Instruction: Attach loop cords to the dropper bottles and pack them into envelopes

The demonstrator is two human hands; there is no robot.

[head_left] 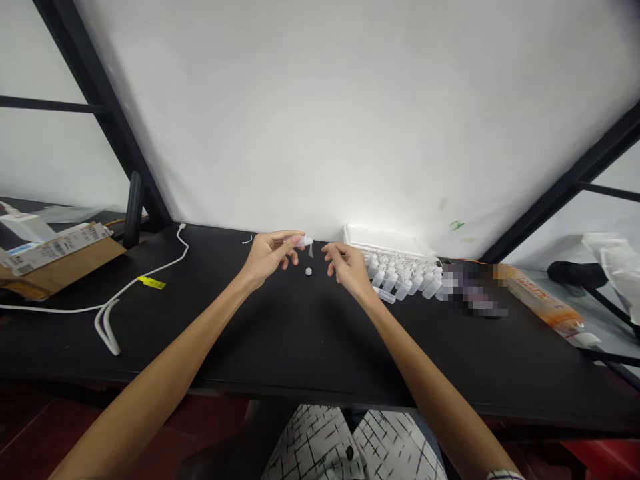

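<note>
My left hand (pixel 270 259) is closed around a small translucent plastic bottle (pixel 305 241), held sideways above the black table with its neck toward the right. A thin clear piece (pixel 311 252) hangs just below the bottle's neck; whether it is attached I cannot tell. On the tabletop beneath lies a small white cap (pixel 309 271). To the right, my right hand (pixel 347 263) hovers with loosely curled fingers, apart from the bottle, and nothing shows in it. Several small white-capped bottles (pixel 404 280) stand grouped beside that hand, and one clear bottle (pixel 385 295) lies on its side in front.
Behind the bottles is a white tray-like thing (pixel 385 239) against the wall. A white cable (pixel 165 267) with a yellow tag (pixel 151 283) runs along the left. A cardboard box (pixel 65 260) sits far left; an orange-and-clear package (pixel 545 300) lies at right.
</note>
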